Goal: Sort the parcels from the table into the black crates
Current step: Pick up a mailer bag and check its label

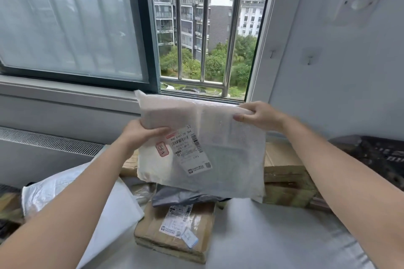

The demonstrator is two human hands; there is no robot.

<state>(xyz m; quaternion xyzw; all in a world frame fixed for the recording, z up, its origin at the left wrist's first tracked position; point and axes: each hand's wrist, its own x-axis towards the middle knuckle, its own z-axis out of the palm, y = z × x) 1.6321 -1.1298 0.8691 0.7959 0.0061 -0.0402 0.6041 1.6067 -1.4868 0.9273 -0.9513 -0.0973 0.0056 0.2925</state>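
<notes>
The left hand (140,135) pinches the left edge of a white mailer (225,159), thumb across its front beside the label (189,148). The right hand (261,116) pinches the top right corner, thumb in front and fingers behind. Between the hands the mailer hangs flat, facing the person, lifted clear of the worktop (273,238) and in front of the window sill. It is in the air, not in any crate. A dark, blurred shape at the right edge looks like a black crate (381,157), well apart from the mailer and beyond the right forearm; what it holds cannot be seen. Much seems left to do. Below the mailer lie a grey bag (185,196) and a brown box (172,231) with its own label. A white bag (72,190) sits under the left forearm, and more cardboard boxes (286,181) are stacked at the right. How many parcels are already sorted cannot be told.
</notes>
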